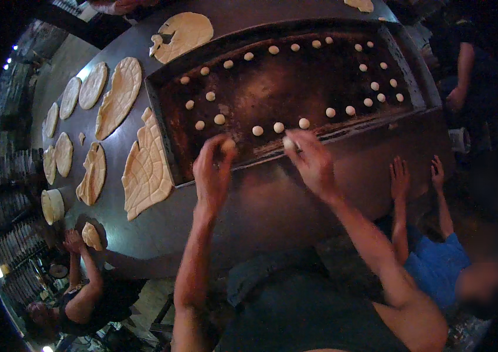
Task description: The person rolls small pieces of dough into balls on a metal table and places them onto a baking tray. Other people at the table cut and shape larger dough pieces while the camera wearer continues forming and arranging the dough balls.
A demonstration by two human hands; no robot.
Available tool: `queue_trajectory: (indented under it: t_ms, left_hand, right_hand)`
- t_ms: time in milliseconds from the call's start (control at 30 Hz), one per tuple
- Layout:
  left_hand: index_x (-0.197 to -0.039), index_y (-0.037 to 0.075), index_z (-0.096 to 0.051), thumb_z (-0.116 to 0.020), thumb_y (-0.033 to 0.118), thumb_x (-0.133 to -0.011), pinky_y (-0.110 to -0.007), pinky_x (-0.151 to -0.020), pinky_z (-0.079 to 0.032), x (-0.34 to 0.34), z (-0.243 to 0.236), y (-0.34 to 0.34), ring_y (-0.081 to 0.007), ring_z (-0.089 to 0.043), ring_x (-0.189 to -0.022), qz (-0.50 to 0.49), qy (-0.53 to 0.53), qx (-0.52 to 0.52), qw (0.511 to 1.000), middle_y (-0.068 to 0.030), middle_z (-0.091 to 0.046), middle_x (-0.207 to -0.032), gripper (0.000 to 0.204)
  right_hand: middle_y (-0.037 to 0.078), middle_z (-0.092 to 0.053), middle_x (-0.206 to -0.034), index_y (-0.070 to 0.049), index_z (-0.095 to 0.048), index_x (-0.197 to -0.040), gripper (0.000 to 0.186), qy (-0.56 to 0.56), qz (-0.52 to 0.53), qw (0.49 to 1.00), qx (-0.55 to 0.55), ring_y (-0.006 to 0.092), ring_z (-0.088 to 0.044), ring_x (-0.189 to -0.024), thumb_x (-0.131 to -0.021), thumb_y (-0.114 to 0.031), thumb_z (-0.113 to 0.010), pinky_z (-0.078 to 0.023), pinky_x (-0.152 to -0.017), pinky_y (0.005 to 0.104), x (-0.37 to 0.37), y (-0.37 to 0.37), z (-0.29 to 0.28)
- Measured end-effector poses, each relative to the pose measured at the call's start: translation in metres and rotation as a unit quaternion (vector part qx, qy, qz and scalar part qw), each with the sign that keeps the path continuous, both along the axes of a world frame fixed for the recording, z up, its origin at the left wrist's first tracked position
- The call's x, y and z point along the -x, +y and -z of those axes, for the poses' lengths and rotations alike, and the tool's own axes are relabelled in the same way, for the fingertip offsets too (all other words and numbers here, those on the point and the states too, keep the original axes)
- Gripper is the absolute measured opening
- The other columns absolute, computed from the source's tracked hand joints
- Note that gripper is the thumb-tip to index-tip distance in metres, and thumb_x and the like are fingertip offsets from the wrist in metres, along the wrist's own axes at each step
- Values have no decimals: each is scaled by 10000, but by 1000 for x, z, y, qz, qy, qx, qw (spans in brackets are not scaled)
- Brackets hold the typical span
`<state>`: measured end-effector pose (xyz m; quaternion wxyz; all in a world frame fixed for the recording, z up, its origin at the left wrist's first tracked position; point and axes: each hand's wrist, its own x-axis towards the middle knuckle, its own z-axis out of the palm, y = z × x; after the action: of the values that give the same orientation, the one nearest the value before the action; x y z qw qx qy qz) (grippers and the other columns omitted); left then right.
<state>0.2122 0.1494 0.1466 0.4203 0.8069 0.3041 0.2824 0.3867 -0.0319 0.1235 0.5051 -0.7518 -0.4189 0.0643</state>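
Observation:
My left hand point(212, 167) is at the near left part of a dark, stained metal tray point(154, 100), its fingers pinched round a small pale dough ball point(228, 145). My right hand point(313, 161) reaches over the tray's near edge, slightly right of center, and grips another dough ball point(289, 143) between thumb and fingers. Several small dough balls point(278, 127) sit in loose rows along the tray's back, front and both ends, with one just beyond my right hand. Finger details are slightly blurred.
Several flat dough pieces point(118, 97) lie on the metal table point(161, 232) left of the tray, near a pale tub point(52, 205). Other people work around me: one at lower left point(82, 290), one in blue point(436, 264) at right, another point(466, 70) behind.

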Motion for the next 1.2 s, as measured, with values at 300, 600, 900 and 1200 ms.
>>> queue_trajectory:
  t_ms: [300, 600, 900, 1200]
  left_hand:
    - [-1217, 71, -696, -754, 167, -891, -429, -948, -480, -119, 47, 77, -332, -589, -1162, 143, 206, -205, 946, -125, -627, -1212, 344]
    - [-1459, 51, -528, -750, 140, -904, -483, -1148, -384, -39, 9, 33, -380, -444, -1406, 15, 16, -217, 976, -204, -431, -1558, 605]
    - [-1407, 49, -553, -630, 16, -940, -502, -1164, -376, 182, 75, -91, -398, -420, -1436, -241, 85, -139, 957, -213, -416, -1564, 474]
    - [-1390, 4, -567, -637, 79, -937, -476, -1158, -378, 302, 167, -34, -390, -459, -1395, -413, 87, -65, 904, -209, -529, -1469, 465]
  right_hand:
    - [125, -687, -1129, -32, -715, -1128, 260, -113, -97, 981, 126, 330, -660, -1065, -886, -125, -736, -531, -928, 416, -98, 127, 34]
    - [142, -647, -1276, -46, -658, -1287, 379, -113, -17, 992, -43, 329, -648, -1153, -911, -44, -707, -534, -971, 395, -48, 43, 2]
    - [154, -550, -1411, -71, -702, -1213, 341, -35, -133, 980, 144, 343, -579, -1250, -885, -145, -756, -498, -1005, 457, 113, -118, 86]
    - [150, -527, -1431, -88, -678, -1258, 414, -182, -109, 960, 181, 341, -551, -1241, -891, -268, -747, -426, -1064, 478, 139, -107, 110]
